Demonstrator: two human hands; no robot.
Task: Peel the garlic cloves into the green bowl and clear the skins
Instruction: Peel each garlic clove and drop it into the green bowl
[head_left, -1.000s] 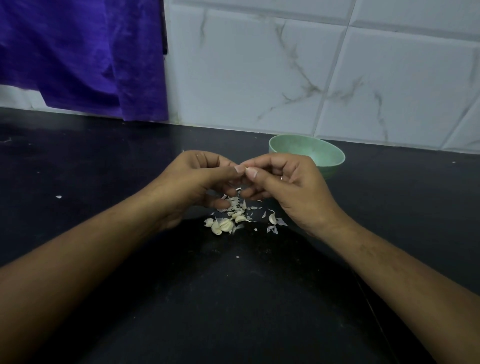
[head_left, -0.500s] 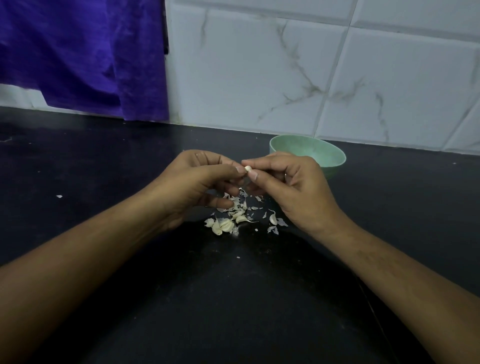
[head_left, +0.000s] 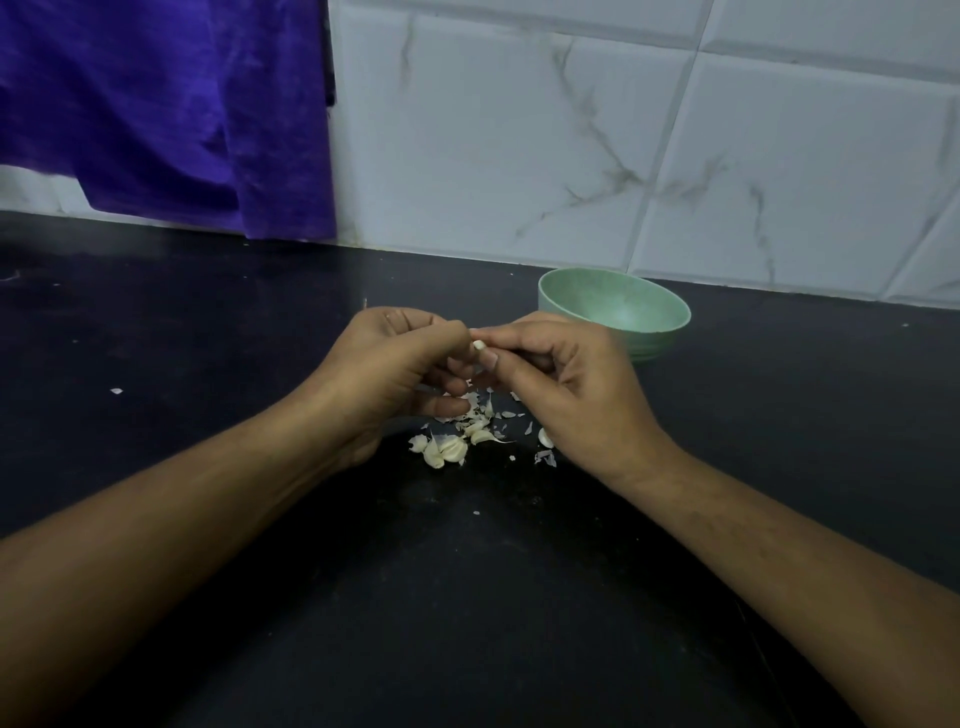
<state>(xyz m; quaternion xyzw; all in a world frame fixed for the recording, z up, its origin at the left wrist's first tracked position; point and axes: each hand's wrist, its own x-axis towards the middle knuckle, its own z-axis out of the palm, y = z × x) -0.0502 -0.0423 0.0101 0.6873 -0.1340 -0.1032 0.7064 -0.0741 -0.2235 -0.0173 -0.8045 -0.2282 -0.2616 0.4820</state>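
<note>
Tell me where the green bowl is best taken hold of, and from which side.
I would pinch the rim on the right of the green bowl, coming from above right. It stands upright, mouth open, rim bare there; the right hand, pinching a garlic clove with the left hand, covers its near left.

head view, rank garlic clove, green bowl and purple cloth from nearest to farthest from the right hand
1. garlic clove: pinched by the right hand, at its left.
2. green bowl: just behind the hand, slightly right.
3. purple cloth: hanging far back on the left.
</note>
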